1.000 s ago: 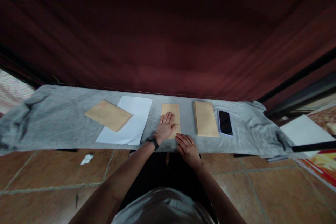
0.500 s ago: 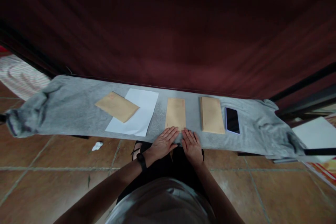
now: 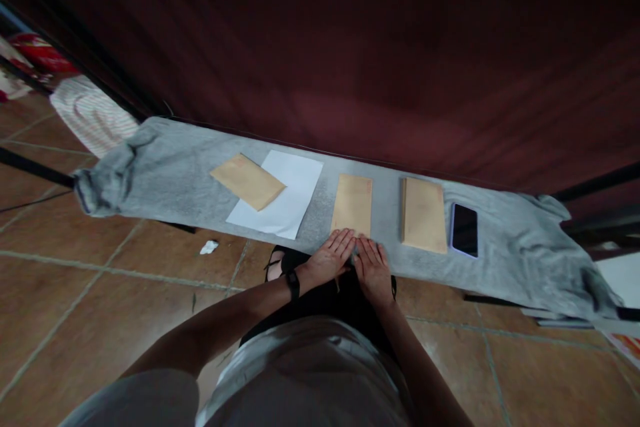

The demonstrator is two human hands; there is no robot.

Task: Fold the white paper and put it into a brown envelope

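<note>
A brown paper envelope (image 3: 353, 203) with small red print lies upright in front of me on the grey cloth. Across its near end rest the fingers of my left hand (image 3: 330, 257), stretched out and flat. My right hand (image 3: 373, 272) lies beside it, fingers also extended, touching the envelope's near right corner. The two hands almost meet at the fingertips and hide the bottom edge of the envelope. To the right sits a thick stack of brown envelopes (image 3: 424, 215). On the left, more brown envelopes (image 3: 247, 180) lie slanted over white paper (image 3: 297, 203).
A phone (image 3: 464, 230) with a pale purple edge lies right of the stack. The grey cloth (image 3: 175, 167) covers a long narrow table against a dark red curtain (image 3: 350, 67). Crumpled white paper (image 3: 209, 247) is on the tiled floor (image 3: 140, 307).
The view has shifted and tilted, so the table's things appear further right. Both hands stay flat at the near end of the middle envelope; the envelopes keep their places.
</note>
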